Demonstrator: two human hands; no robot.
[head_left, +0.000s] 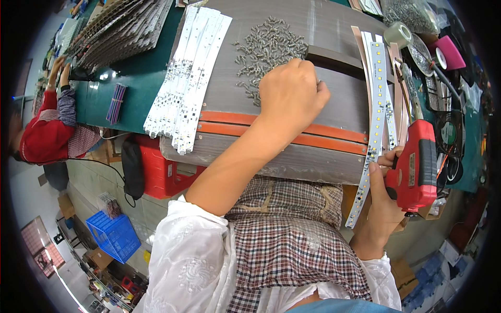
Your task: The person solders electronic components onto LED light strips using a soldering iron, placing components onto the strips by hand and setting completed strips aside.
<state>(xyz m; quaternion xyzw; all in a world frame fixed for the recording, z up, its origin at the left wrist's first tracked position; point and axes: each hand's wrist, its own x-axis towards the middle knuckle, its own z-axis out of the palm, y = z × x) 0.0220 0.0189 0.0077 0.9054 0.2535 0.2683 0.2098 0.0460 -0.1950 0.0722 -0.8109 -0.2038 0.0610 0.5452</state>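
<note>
My left hand [290,93] reaches across to the near right side of a heap of small metal pieces that look like screws [271,46]. Its fingers are curled closed and turned away, so anything in them is hidden. On the right, my right hand [383,201] grips the lower part of a curved LED strip board [377,104], thumb on its face. Against that hand's fingers is a red-and-black hand-held power tool [420,167]; whether the hand also bears its weight I cannot tell. Orange strips [323,130] run across the board under my left forearm.
White LED boards [190,73] lie stacked at the left of the grey work board [334,21]. A dark bar [334,60] lies beyond my left hand. Further left are dark wires [116,104] and a co-worker in red [52,130]. A pink object [450,52] stands far right.
</note>
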